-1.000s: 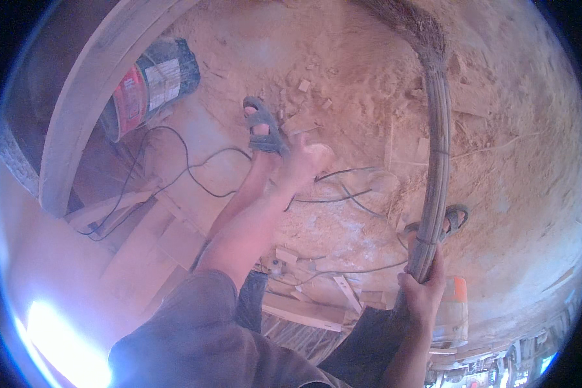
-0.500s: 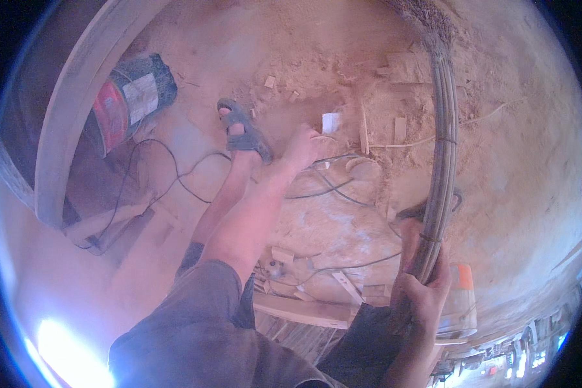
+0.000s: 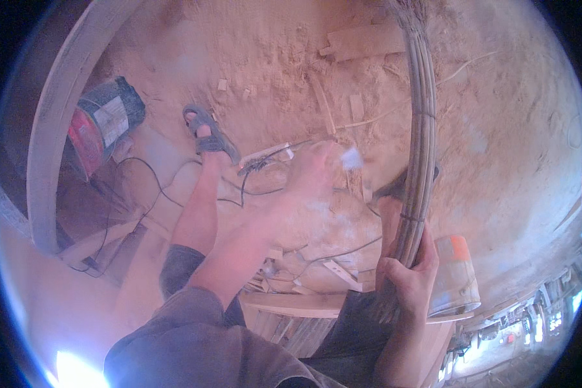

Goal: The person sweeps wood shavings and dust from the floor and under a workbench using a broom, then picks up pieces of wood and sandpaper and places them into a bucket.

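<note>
My right hand (image 3: 410,275) is wrapped around the lower part of a long bundle of thin grey-brown rods (image 3: 422,139), tied at several places along its length. The bundle rises past the top of the view, where it looks rough and bristly. Over the ground ahead, my left hand (image 3: 317,161) is smeared by motion. A small flat white piece (image 3: 351,159), like paper or card, shows at its fingertips, and the fingers look closed on it. The piece's exact kind cannot be made out.
A dark and red bucket (image 3: 103,123) lies tipped at the left beside a pale curved rim (image 3: 48,129). Black cable (image 3: 155,171) crosses the dusty ground. Wood scraps (image 3: 343,275) lie near my legs. A whitish bucket with an orange patch (image 3: 456,275) stands right of my right hand.
The view has swung, shifting the ground leftward. My left hand has moved right over the ground, the white piece along with it. My right hand keeps its hold on the bundle of rods.
</note>
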`<state>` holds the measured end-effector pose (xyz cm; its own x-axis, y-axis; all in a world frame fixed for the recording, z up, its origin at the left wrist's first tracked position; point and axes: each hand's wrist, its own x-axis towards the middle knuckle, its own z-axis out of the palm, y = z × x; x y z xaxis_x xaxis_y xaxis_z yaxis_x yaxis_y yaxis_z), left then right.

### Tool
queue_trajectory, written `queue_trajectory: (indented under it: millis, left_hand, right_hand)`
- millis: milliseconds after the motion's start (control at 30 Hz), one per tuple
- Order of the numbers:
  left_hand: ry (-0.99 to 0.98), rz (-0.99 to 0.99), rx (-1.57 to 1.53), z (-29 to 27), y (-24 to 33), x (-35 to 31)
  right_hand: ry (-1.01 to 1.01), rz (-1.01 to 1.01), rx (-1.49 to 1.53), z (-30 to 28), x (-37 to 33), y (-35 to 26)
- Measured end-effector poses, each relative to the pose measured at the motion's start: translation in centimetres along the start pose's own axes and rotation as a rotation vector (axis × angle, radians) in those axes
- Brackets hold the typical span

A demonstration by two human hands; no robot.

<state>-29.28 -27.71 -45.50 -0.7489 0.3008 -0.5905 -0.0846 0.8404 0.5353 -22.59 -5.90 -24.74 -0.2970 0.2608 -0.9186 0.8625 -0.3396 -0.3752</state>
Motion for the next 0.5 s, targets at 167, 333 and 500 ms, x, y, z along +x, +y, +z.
queue_trajectory:
  millis: [167, 333, 500]
  left_hand:
    - [-0.054, -1.239, -1.660, 8.7, -7.3, 1.6]
    - [-0.149, -0.625, -0.925, 12.4, -8.5, 0.8]
    - [0.156, -0.535, -0.461, 7.2, -9.4, -5.4]
  right_hand:
    - [0.008, -0.037, 0.096, -1.2, 0.0, 0.0]
    - [0.117, -0.039, 0.142, -1.5, 0.2, -0.2]
    - [0.079, 0.072, 0.054, -0.5, 0.9, -1.0]
